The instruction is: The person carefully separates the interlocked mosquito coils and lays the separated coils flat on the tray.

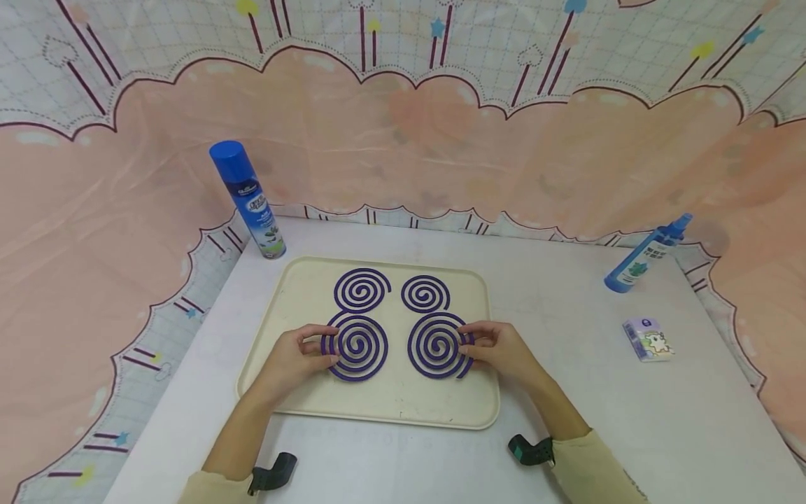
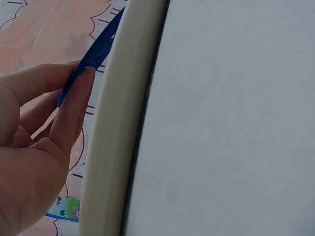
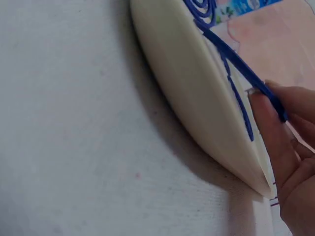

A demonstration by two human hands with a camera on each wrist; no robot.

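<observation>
On a cream tray [image 1: 390,411] are several dark blue-purple mosquito coils. My left hand [image 1: 292,364] pinches the outer left edge of the near left mosquito coil [image 1: 357,343] between thumb and fingers. In the left wrist view that coil [image 2: 78,81] slants up beside the tray's rim. The near right mosquito coil [image 1: 440,346] is pinched at its right edge by my right hand [image 1: 506,350]. Seen from the right wrist, this coil [image 3: 241,66] tilts, its gripped edge raised over the rim. Behind them lie a far left coil [image 1: 362,290] and a far right coil [image 1: 425,293].
A blue aerosol can [image 1: 252,203] stands beyond the tray's back left corner. To the right, a blue spray bottle [image 1: 645,259] stands behind a small lilac box with a cartoon print [image 1: 648,340]. A patterned cloth [image 1: 403,154] hangs behind the white table [image 1: 567,294].
</observation>
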